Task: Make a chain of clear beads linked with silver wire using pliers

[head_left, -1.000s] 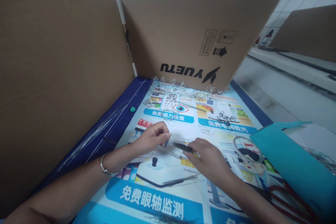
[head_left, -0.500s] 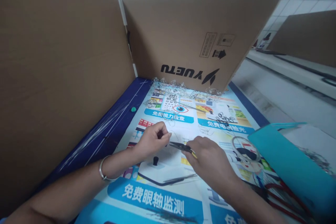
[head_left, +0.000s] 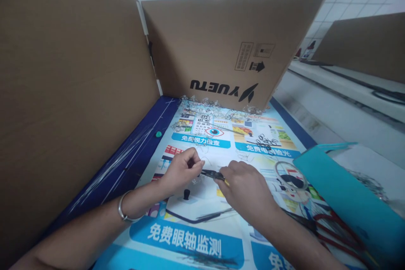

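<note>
My left hand (head_left: 183, 168) is closed in a pinch, thumb against curled fingers, on what looks like a thin wire (head_left: 206, 158); most of it is hidden by the fingers. A small clear bit (head_left: 196, 180) shows just under the fingertips. My right hand (head_left: 245, 187) is wrapped round needle-nose pliers (head_left: 212, 174) with dark jaws and a bit of yellow on the handle. The jaw tips point left and meet the left fingertips. Whether they grip the wire cannot be made out.
Clear twisted pieces (head_left: 202, 103) line the foot of the cardboard panel (head_left: 221, 46). Dark wire loops (head_left: 267, 141), cut dark wires (head_left: 211, 258) and a pale ring (head_left: 291, 176) lie on the printed poster. Red-handled scissors (head_left: 337, 223) rest beside a turquoise box (head_left: 341, 194) at right.
The plier tips have come closer to the left fingertips, with the right hand shifting slightly left. The clear bit under the left fingers shows more plainly. The whole view has shifted slightly.
</note>
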The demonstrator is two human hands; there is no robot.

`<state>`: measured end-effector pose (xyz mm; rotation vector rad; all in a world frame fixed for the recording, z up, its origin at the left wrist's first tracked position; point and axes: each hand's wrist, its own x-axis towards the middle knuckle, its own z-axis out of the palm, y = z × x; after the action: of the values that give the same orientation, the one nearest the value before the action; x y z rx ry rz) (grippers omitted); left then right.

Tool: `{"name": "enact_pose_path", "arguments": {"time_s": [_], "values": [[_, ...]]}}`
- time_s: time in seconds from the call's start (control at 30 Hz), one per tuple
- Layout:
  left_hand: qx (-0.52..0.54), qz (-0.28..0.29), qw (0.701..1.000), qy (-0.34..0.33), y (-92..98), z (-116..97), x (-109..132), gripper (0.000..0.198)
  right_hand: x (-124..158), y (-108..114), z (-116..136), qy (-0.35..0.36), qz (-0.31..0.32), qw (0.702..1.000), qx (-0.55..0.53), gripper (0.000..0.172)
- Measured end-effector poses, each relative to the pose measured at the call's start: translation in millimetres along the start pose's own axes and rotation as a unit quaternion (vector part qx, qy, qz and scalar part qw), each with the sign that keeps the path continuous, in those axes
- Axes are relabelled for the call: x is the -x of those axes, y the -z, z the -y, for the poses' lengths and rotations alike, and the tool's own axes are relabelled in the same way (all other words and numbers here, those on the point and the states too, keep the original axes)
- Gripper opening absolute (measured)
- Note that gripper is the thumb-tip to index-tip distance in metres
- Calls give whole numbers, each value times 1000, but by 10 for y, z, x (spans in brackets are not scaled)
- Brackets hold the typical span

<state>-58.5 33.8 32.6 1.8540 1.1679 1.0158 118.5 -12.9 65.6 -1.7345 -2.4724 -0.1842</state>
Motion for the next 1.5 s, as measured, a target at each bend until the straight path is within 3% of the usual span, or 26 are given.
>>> {"name": "enact_pose_path", "arguments": {"time_s": [0.53, 0.83, 1.2, 1.5], "values": [[-24, 103, 991, -76, 81, -40, -18, 16, 9, -41, -62, -5, 14, 1000, -23, 19], [-95, 136, 980, -113, 72, -71, 3, 15, 21, -18, -33, 8, 30, 999, -8, 17], [-78, 169, 976, -117, 123, -93, -47, 14, 30, -111, -99, 27, -6, 999, -19, 18], [-74, 182, 972, -129, 137, -86, -56, 13, 35, -102, -101, 25, 6, 999, -27, 17]]}}
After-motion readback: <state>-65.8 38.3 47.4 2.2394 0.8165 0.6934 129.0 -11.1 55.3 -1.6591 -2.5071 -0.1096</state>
